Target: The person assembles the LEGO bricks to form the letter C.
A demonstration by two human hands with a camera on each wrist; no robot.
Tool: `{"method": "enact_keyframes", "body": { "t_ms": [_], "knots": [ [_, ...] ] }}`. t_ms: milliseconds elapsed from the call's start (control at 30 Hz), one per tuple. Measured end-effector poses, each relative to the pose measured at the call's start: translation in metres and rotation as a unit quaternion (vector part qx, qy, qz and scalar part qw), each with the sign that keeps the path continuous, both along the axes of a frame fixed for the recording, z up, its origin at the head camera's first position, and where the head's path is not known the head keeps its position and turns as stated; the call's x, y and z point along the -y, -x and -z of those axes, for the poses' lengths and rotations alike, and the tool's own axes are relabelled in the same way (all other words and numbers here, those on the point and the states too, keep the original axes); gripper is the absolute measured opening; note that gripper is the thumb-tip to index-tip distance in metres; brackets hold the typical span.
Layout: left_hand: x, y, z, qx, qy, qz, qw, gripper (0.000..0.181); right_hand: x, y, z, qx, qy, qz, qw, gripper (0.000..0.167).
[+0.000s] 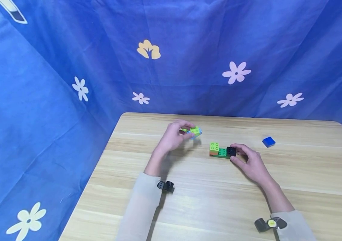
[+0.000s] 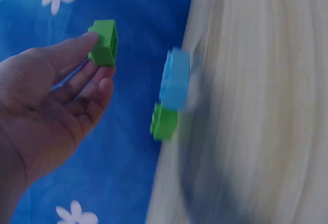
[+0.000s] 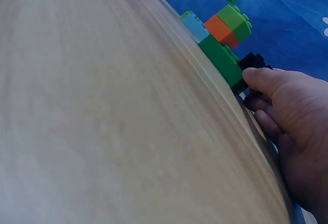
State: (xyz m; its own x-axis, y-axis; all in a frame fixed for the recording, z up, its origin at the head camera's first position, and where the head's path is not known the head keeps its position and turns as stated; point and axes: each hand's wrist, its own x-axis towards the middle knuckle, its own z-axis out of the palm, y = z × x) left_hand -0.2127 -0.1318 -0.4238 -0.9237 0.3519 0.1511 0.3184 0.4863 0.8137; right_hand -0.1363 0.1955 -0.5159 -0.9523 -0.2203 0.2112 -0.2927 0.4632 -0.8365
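My left hand (image 1: 172, 136) pinches a lime green brick (image 2: 104, 42) between thumb and fingertips, held above the table. Below it, a light blue brick (image 2: 177, 79) and another lime green brick (image 2: 165, 122) sit end to end; I cannot tell if they are joined. To their right lies a long dark green brick (image 3: 223, 60). At its left end an orange brick (image 3: 220, 31) carries a lime green brick (image 1: 214, 146). A black brick (image 1: 231, 151) stands at its right end, gripped between the thumb and fingers of my right hand (image 1: 252, 164).
A dark blue brick (image 1: 268, 142) lies alone on the wooden table (image 1: 207, 201), right of and beyond my right hand. A blue flowered cloth (image 1: 186, 67) hangs behind the table and along its left side.
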Motion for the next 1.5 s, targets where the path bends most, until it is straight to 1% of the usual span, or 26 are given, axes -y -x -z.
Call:
{"method": "enact_keyframes", "body": {
  "t_ms": [133, 300, 433, 600, 733, 933, 1067, 1233, 1500],
  "knots": [
    [-0.018, -0.01, -0.004, -0.011, 0.016, 0.045, 0.9988, 0.029, 0.0, 0.001, 0.001, 0.0, -0.003, 0.001, 1.0, 0.045],
    [-0.034, -0.018, -0.004, -0.017, 0.038, 0.086, 0.9954, 0.031, 0.001, 0.001, 0.001, 0.0, -0.004, 0.003, 1.0, 0.045],
    [-0.042, -0.021, 0.0, -0.027, 0.055, 0.103, 0.9927, 0.03, 0.002, 0.001, 0.001, 0.0, 0.0, 0.001, 1.0, 0.045],
    [-0.048, -0.023, 0.005, -0.037, 0.066, 0.121, 0.9898, 0.028, 0.003, 0.002, 0.001, 0.003, 0.002, -0.001, 1.0, 0.044],
    [-0.049, -0.024, 0.007, -0.043, 0.074, 0.128, 0.9881, 0.029, 0.004, 0.002, 0.001, 0.001, -0.002, -0.003, 1.0, 0.044],
    [-0.052, -0.027, 0.006, -0.057, 0.09, 0.128, 0.9861, 0.032, 0.004, 0.003, 0.0, -0.003, -0.003, -0.004, 1.0, 0.044],
    [-0.056, -0.028, 0.007, -0.073, 0.091, 0.121, 0.9859, 0.031, 0.002, 0.003, 0.001, -0.006, -0.004, -0.005, 1.0, 0.044],
    [-0.061, -0.03, 0.009, -0.094, 0.097, 0.124, 0.9831, 0.028, 0.0, 0.002, 0.002, -0.009, -0.004, -0.001, 1.0, 0.044],
    [-0.063, -0.033, 0.009, -0.098, 0.102, 0.117, 0.9831, 0.026, -0.001, 0.0, 0.004, -0.012, -0.001, -0.002, 0.9999, 0.044]
  ]
}}
